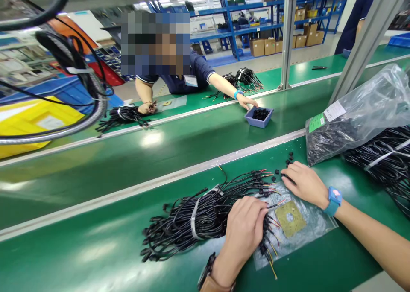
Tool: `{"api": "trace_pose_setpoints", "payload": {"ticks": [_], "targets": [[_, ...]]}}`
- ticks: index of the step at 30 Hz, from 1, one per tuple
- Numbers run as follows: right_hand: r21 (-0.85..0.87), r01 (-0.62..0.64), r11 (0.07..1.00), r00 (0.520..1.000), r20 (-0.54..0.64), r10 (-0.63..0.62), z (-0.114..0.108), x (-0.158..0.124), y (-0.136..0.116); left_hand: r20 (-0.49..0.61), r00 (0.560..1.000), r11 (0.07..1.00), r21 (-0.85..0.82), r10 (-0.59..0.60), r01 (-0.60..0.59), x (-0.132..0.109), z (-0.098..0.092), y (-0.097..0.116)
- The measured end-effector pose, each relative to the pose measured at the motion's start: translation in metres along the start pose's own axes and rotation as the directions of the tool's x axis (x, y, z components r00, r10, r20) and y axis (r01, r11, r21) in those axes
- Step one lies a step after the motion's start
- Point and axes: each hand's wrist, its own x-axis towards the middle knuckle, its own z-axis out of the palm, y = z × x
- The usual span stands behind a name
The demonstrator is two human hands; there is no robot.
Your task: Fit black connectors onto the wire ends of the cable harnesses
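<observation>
A bundle of black cables (192,217), tied with a white band, lies on the green bench in front of me. My left hand (245,230) rests on the bundle's stripped-wire ends, fingers curled over them. My right hand (304,183), with a blue wristband, is further right. Its fingers pinch at small black connector pieces (290,157) scattered on the mat. A brass square plate (290,218) lies on a clear plastic sheet between my hands.
A clear bag of black parts (352,117) and another cable bundle (387,159) sit at right. Across the green conveyor (179,138) a co-worker reaches into a small blue tray (259,117), beside more cable bundles (123,115). A metal post (287,36) stands beyond.
</observation>
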Motion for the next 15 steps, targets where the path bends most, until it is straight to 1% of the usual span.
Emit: {"api": "trace_pose_setpoints", "payload": {"ticks": [3, 6, 9, 11, 12, 15], "targets": [[-0.046, -0.001, 0.999, 1.0, 0.015, 0.001, 0.0, 0.001, 0.008, 0.081, 0.996, 0.995, 0.095, -0.022, 0.014, 0.0, 0.002, 0.0], [-0.032, -0.004, 0.999, 1.0, -0.01, 0.004, -0.002, 0.001, 0.003, 0.122, 0.992, 0.993, 0.116, -0.031, 0.016, -0.001, 0.006, 0.005], [0.006, 0.006, 1.0, 1.0, 0.009, -0.006, -0.008, 0.002, -0.003, 0.144, 0.989, 0.989, 0.15, -0.02, -0.002, -0.003, 0.011, 0.01], [0.055, -0.006, 0.998, 0.998, 0.057, 0.003, -0.014, 0.002, -0.005, 0.164, 0.986, 0.98, 0.198, -0.023, -0.01, -0.003, 0.013, 0.012], [0.089, -0.023, 0.996, 0.995, 0.098, 0.014, -0.018, 0.001, -0.005, 0.177, 0.984, 0.975, 0.22, -0.024, -0.015, -0.003, 0.014, 0.013], [0.18, -0.1, 0.979, 0.961, 0.272, 0.049, -0.031, -0.006, -0.005, 0.211, 0.977, 0.969, 0.241, -0.008, -0.044, -0.001, 0.015, 0.011]]}}
